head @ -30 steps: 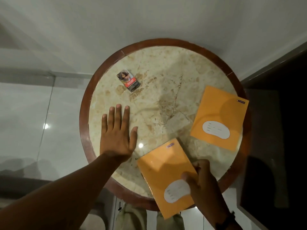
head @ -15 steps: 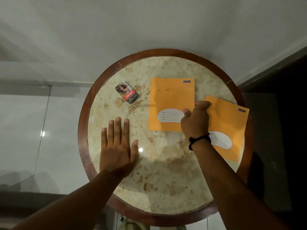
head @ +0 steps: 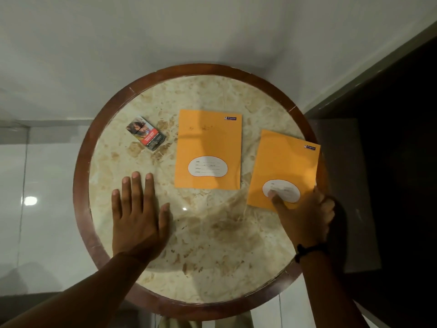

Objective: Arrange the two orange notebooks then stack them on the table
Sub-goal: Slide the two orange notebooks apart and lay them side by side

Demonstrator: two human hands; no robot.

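Note:
Two orange notebooks lie flat on a round marble table (head: pixel 212 252) with a dark wooden rim. One notebook (head: pixel 208 140) sits square near the middle, its white name label toward me. The other notebook (head: pixel 286 162) lies tilted at the right edge, overhanging the rim slightly. My right hand (head: pixel 305 218) grips this right notebook at its near corner, thumb on the white label and fingers curled at its edge. My left hand (head: pixel 137 218) rests flat on the table, palm down, fingers spread, left of the middle notebook and apart from it.
A small cigarette pack (head: pixel 146 133) lies on the table at the back left. Glossy pale floor tiles surround the table on the left, a white wall stands behind it, and a dark area lies to the right.
My right hand slid the near notebook to the table's middle, let it go, and moved right onto the near corner of the tilted notebook. My left hand stayed flat.

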